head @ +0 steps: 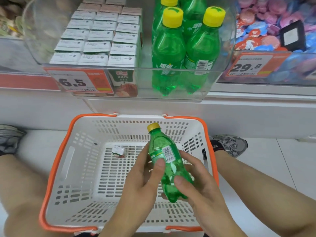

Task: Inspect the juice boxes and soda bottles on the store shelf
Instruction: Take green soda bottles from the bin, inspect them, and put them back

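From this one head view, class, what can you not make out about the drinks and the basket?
- Held soda bottle: label text, too small and partly behind both thumbs.
- Juice boxes in the shelf bin: printing on their tops, blurred.
- Small carton in the basket: its wording, too small.
- Rear green bottles: cut off by the top edge.

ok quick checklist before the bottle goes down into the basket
1. Grip: left hand and right hand both hold the green bottle: ok.
2. Cap on the bottle: ok; how tight, cannot tell.
3. Barcode label facing up for reading: ok.
4. Bottle over the basket: ok.
5. Landing spot: the small juice box lies at the far left of the basket floor, apart from the bottle: ok.
6. Leaks or dents: cannot tell.
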